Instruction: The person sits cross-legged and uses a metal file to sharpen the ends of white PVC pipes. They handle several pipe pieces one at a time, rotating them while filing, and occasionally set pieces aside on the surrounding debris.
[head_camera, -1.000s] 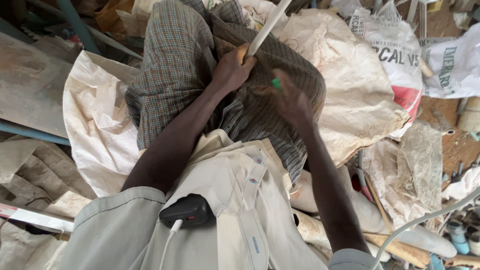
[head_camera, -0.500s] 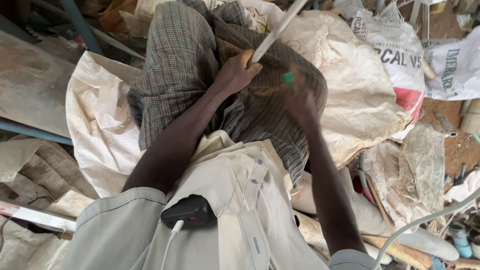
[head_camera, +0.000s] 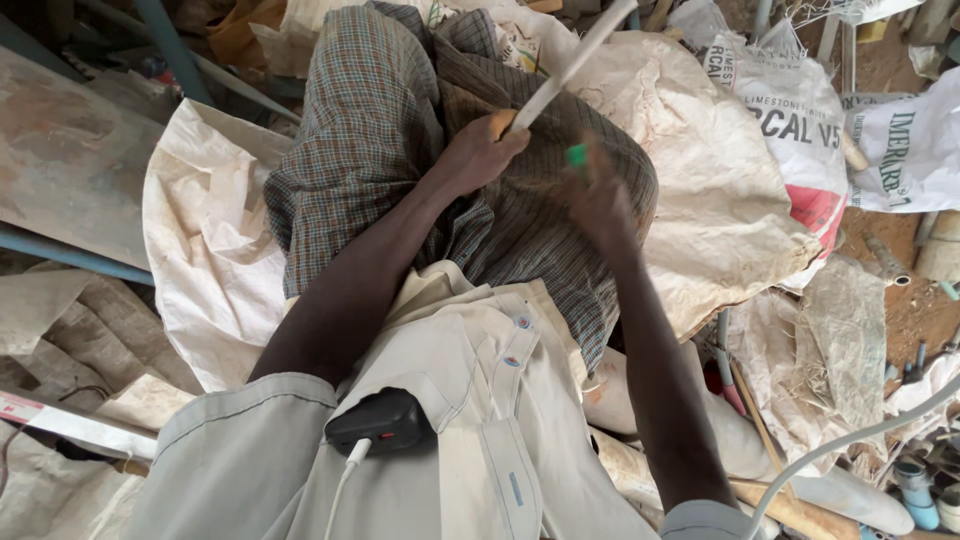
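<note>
The left hand (head_camera: 478, 155) is curled tight around the near end of a long white stick (head_camera: 570, 70). The stick pokes out past the fingers and runs up and away to the far right. A bit of orange shows by the thumb. The right hand (head_camera: 598, 195) is just to the right of it, blurry, with a small green thing (head_camera: 577, 155) at its fingertips. I cannot tell how its fingers are set. Both hands sit over the checked cloth (head_camera: 380, 130) on the person's lap, with white sacks (head_camera: 720, 190) around.
</note>
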